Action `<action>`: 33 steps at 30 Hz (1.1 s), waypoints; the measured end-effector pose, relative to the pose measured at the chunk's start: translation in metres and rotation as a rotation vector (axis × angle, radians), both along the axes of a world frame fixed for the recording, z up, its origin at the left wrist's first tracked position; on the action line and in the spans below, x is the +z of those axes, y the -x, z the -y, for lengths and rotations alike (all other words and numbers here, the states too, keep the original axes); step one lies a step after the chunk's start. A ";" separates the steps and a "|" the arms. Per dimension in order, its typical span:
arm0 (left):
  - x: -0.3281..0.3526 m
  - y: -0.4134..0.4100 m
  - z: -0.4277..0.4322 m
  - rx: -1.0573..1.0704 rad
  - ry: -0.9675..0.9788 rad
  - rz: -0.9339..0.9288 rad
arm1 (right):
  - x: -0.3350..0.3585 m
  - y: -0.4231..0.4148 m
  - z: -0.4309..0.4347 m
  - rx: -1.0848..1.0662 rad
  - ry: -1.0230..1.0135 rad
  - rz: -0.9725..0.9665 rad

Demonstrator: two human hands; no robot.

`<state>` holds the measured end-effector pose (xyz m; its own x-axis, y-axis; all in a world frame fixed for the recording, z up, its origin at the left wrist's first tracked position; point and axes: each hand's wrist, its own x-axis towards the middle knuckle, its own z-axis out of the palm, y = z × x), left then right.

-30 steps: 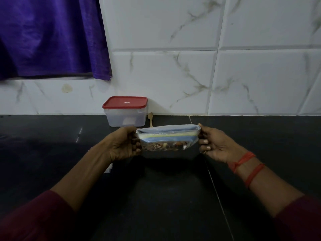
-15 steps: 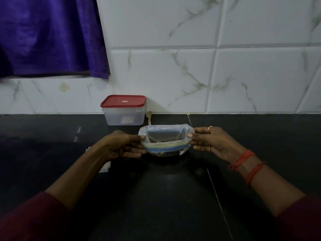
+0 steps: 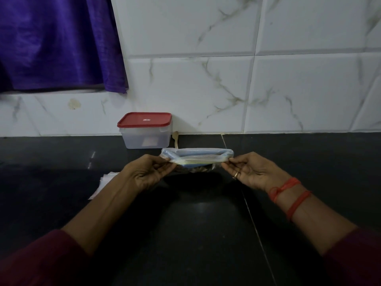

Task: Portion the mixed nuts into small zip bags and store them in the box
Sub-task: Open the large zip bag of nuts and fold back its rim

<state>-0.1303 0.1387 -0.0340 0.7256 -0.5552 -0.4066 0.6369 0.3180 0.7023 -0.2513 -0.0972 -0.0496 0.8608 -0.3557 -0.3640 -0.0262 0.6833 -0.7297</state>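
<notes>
Two hands share one zip bag [image 3: 206, 156] low over the black counter [image 3: 195, 234]. The left hand [image 3: 144, 174] pinches its mouth at 9 o'clock and the right hand [image 3: 253, 174] at 3 o'clock, thumb against fingertips, with the far lip gaping. The film looks soft, light and slippery, and the mixed nuts [image 3: 195, 169] sag below, so the stiffer zip strip is probably the surest hold. Pale flat sheets [image 3: 107, 179], too thin to count, lie at the left hand's 9 o'clock. At the bag's 11 o'clock are one wooden spoon [image 3: 175, 139] and one closed red-lidded box [image 3: 145, 131].

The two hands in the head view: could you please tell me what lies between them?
In the head view, the zip bag of nuts spans the whole gap, pinched at its two ends by the left hand and the right hand.
</notes>
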 end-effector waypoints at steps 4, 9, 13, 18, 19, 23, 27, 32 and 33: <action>0.003 0.007 0.005 0.043 0.037 -0.001 | 0.002 -0.005 -0.007 -0.105 -0.044 0.035; 0.004 0.011 0.006 0.079 0.111 0.043 | 0.005 -0.003 -0.019 -0.152 -0.098 0.150; -0.001 0.016 0.006 0.047 0.152 0.072 | 0.003 0.000 -0.028 -0.177 -0.146 0.198; -0.012 0.022 0.014 0.043 0.169 0.092 | 0.001 -0.003 -0.027 -0.233 -0.174 0.199; -0.013 0.022 0.015 0.037 0.140 0.092 | 0.000 -0.005 -0.028 -0.239 -0.153 0.192; -0.018 0.019 0.017 0.060 0.058 0.064 | -0.006 -0.011 -0.033 -0.256 -0.111 0.172; -0.025 0.009 0.019 0.150 0.133 0.028 | -0.006 -0.013 -0.041 -0.254 -0.095 0.165; -0.020 0.007 0.014 0.125 0.043 0.038 | -0.002 -0.005 -0.040 -0.188 0.026 0.081; -0.017 0.007 0.013 0.106 0.002 0.038 | -0.001 -0.003 -0.037 -0.170 0.080 0.055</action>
<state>-0.1371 0.1259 -0.0505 0.7951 -0.4754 -0.3766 0.5726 0.3834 0.7247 -0.2481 -0.0601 -0.0505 0.8037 -0.5236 -0.2826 0.1264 0.6144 -0.7788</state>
